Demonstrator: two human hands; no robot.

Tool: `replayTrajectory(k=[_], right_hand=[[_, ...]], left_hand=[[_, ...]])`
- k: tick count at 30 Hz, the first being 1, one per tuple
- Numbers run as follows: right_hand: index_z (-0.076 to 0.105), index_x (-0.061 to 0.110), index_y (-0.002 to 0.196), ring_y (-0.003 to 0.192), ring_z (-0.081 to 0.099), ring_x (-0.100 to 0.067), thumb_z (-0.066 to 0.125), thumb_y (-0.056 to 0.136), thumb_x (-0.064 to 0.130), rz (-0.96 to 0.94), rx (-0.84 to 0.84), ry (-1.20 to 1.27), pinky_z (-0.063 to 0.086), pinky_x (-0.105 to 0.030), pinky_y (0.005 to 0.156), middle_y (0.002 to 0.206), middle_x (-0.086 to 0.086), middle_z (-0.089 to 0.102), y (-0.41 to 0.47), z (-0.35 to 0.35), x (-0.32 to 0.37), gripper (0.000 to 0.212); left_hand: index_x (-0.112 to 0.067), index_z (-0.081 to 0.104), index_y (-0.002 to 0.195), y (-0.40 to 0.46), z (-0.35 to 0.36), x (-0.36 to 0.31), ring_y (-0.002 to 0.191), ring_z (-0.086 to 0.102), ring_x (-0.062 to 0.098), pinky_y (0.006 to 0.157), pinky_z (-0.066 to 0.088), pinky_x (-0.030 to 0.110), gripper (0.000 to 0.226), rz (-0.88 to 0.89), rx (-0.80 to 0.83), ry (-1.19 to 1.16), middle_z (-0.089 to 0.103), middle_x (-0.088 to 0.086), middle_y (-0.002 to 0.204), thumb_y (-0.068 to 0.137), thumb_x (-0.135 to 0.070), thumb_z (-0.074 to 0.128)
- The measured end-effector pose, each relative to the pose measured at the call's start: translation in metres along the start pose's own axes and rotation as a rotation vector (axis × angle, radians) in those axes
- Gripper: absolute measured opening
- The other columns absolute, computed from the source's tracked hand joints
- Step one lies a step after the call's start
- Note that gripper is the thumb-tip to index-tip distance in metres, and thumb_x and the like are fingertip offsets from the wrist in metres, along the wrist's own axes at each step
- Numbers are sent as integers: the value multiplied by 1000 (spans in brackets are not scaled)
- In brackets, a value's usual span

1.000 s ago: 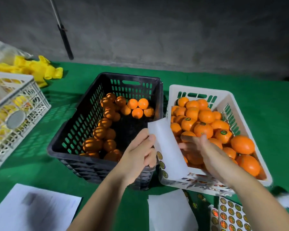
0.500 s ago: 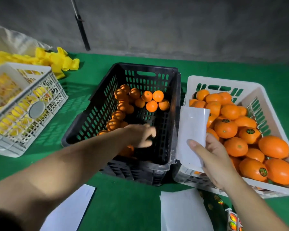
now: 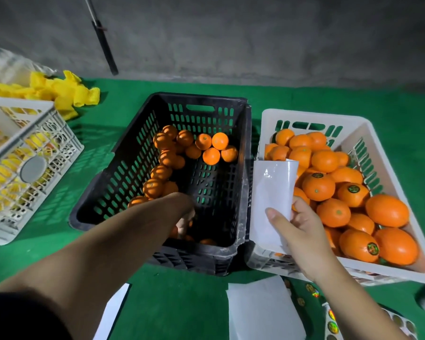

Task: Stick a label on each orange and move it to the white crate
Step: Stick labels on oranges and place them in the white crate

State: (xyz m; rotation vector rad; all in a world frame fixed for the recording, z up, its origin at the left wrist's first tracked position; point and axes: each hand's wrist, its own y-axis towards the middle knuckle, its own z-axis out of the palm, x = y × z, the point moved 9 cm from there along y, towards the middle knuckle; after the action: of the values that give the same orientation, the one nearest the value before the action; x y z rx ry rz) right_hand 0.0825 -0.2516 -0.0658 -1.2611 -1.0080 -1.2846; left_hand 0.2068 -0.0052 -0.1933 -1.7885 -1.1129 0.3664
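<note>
Unlabelled oranges (image 3: 194,148) sit in the black crate (image 3: 241,182), along its left and far sides. Left hand (image 3: 184,217) reaches down into the near end, fingers mostly hidden by the forearm, grip can't be told. Right hand (image 3: 297,224) pinches a white backing sheet (image 3: 271,192) upright over the white crate (image 3: 383,271) near-left rim. White crate holds many oranges, several labelled (image 3: 318,186).

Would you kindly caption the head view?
Left hand reaches into black crate; right hand holds label sheet over white crate.
</note>
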Motion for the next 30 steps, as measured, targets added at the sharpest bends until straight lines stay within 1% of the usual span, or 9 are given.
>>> replayTrajectory(k=[2, 6, 9, 13, 15, 17, 20, 25, 30], right_hand=[[67, 25, 124, 109, 75, -27, 72, 89, 30, 8, -9, 5, 63, -41, 86, 120, -3, 77, 0, -1, 0, 36], [67, 21, 126, 113, 73, -29, 73, 88, 28, 36, -18, 34, 57, -59, 99, 122, -5, 77, -2, 0, 2, 40], [64, 18, 134, 120, 70, -32, 70, 90, 19, 101, 13, 157, 52, -60, 106, 130, -8, 74, -3, 1, 4, 45], [64, 19, 140, 130, 65, -31, 66, 94, 12, 147, 114, 353, 56, -49, 102, 142, -11, 66, -17, 4, 13, 47], [62, 17, 144, 132, 62, -32, 73, 91, 16, 130, 157, 441, 57, -46, 101, 146, -12, 63, -29, 8, 20, 53], [62, 17, 144, 133, 62, -31, 79, 85, 22, 115, 174, 507, 59, -44, 97, 147, -12, 62, -42, 9, 25, 62], [63, 17, 143, 132, 63, -31, 85, 84, 26, 98, 174, 524, 59, -42, 95, 146, -12, 62, -56, 10, 35, 64], [66, 23, 138, 124, 68, -31, 66, 96, 17, 44, -17, 406, 62, -46, 89, 138, -10, 69, -67, -12, 53, 43], [46, 21, 148, 130, 62, -26, 79, 90, 22, -78, -294, 55, 54, -46, 99, 139, -4, 66, -81, -36, 70, 67]], left_hand=[[-8, 40, 159, 0, 3, 4, 145, 43, 37, 120, 38, 45, 78, -12, 41, 42, 38, 16, 165, 96, -36, 77], [-6, 37, 160, -16, -7, 8, 136, 53, 34, 106, 48, 40, 75, 43, -43, -269, 47, 15, 157, 98, -24, 75], [-14, 68, 125, -71, -48, 21, 97, 67, 22, 87, 57, 37, 48, 133, -331, -683, 71, 4, 115, 91, -46, 80], [-26, 77, 112, -167, -63, 25, 99, 77, 18, 69, 58, 22, 79, 469, -776, -1709, 80, -5, 104, 59, -84, 83], [-36, 80, 108, -195, -56, -5, 104, 76, 15, 76, 60, 26, 64, 769, -689, -2040, 80, -6, 108, 62, -81, 84], [-33, 79, 116, -212, -45, -37, 124, 69, 21, 101, 57, 42, 68, 953, -577, -2248, 76, -2, 125, 63, -76, 87], [-19, 69, 136, -232, -32, -78, 147, 50, 33, 123, 30, 62, 94, 1097, -393, -2301, 58, 4, 154, 63, -77, 85], [-19, 74, 107, -243, -26, -112, 120, 70, 37, 90, 60, 55, 66, 1063, -350, -2361, 71, 18, 132, 58, -56, 99], [-23, 73, 99, -244, -20, -122, 104, 76, 34, 83, 63, 45, 48, 904, -489, -2371, 77, 10, 114, 62, -39, 98]])
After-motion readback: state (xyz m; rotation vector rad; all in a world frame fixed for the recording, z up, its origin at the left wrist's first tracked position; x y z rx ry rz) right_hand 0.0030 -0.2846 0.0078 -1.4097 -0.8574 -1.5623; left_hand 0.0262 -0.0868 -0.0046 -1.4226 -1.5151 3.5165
